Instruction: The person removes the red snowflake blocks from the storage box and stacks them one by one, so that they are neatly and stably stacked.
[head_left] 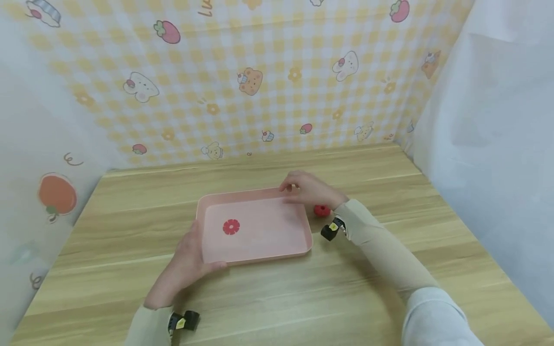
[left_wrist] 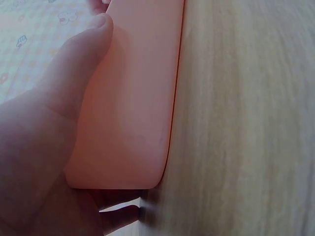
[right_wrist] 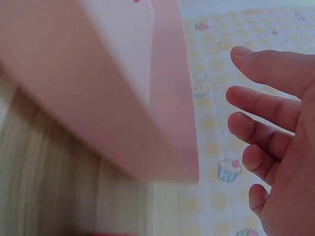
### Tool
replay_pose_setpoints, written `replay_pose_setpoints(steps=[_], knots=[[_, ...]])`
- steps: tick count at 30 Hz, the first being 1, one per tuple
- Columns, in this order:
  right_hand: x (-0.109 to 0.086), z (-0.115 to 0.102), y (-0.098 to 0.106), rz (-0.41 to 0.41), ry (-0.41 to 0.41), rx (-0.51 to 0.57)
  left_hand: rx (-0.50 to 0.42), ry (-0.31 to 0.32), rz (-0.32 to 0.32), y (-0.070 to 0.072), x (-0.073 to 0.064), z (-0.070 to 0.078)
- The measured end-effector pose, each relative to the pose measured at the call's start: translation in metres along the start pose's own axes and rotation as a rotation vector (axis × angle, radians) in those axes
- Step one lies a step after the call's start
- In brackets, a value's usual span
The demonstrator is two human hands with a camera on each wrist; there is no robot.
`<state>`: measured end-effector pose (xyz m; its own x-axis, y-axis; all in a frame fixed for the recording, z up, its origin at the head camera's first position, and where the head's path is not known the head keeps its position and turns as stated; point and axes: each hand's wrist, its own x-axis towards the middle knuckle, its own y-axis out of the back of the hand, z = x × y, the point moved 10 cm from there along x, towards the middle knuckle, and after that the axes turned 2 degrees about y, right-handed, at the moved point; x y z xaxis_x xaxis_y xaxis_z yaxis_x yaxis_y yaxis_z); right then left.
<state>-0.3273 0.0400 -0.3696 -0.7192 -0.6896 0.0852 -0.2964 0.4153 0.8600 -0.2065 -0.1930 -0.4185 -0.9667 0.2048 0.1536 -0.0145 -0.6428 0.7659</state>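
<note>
A shallow pink tray (head_left: 268, 230) lies on the wooden table. My left hand (head_left: 186, 259) holds its near left corner, thumb along the front wall and fingers round the left side. In the left wrist view the thumb (left_wrist: 81, 56) lies against the tray's outer wall. A red flower-shaped piece (head_left: 235, 223) lies flat inside the tray, left of the middle. Over the far right corner hovers my right hand (head_left: 309, 190), its fingers loosely bent and spread with nothing between them. A second red piece (head_left: 321, 210) sits on the table outside the tray, close to the right wrist.
A yellow checked cloth (head_left: 277, 105) with cartoon prints hangs behind the table. White sheets (head_left: 493, 125) border the sides. Each wrist wears a small black camera (head_left: 330, 232).
</note>
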Motion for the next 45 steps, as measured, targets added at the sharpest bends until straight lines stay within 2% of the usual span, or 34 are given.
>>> replay_pose_setpoints(steps=[6, 10, 22, 28, 32, 36, 40, 45], knots=[[0.017, -0.022, -0.006, -0.02, 0.094, -0.037, -0.017, -0.004, 0.002, 0.0, 0.001, 0.0], [0.027, -0.033, -0.014, -0.052, 0.117, -0.033, -0.014, 0.004, 0.001, 0.0, 0.002, 0.0], [0.055, -0.052, -0.056, -0.2, 0.092, 0.027, 0.021, 0.041, -0.019, 0.0, 0.0, -0.004], [0.063, -0.06, -0.08, -0.291, 0.052, 0.129, 0.023, 0.052, -0.033, -0.001, 0.0, -0.006], [0.066, -0.059, -0.09, -0.322, 0.012, 0.176, 0.031, 0.059, -0.038, -0.002, 0.0, -0.006], [0.071, -0.06, -0.101, -0.326, 0.041, 0.111, 0.045, 0.055, -0.034, -0.002, 0.0, -0.006], [0.077, -0.066, -0.112, -0.325, 0.107, -0.013, 0.05, 0.063, -0.041, -0.002, 0.0, -0.007], [0.081, -0.072, -0.123, -0.332, 0.132, -0.173, 0.043, 0.088, -0.062, -0.005, -0.001, -0.009]])
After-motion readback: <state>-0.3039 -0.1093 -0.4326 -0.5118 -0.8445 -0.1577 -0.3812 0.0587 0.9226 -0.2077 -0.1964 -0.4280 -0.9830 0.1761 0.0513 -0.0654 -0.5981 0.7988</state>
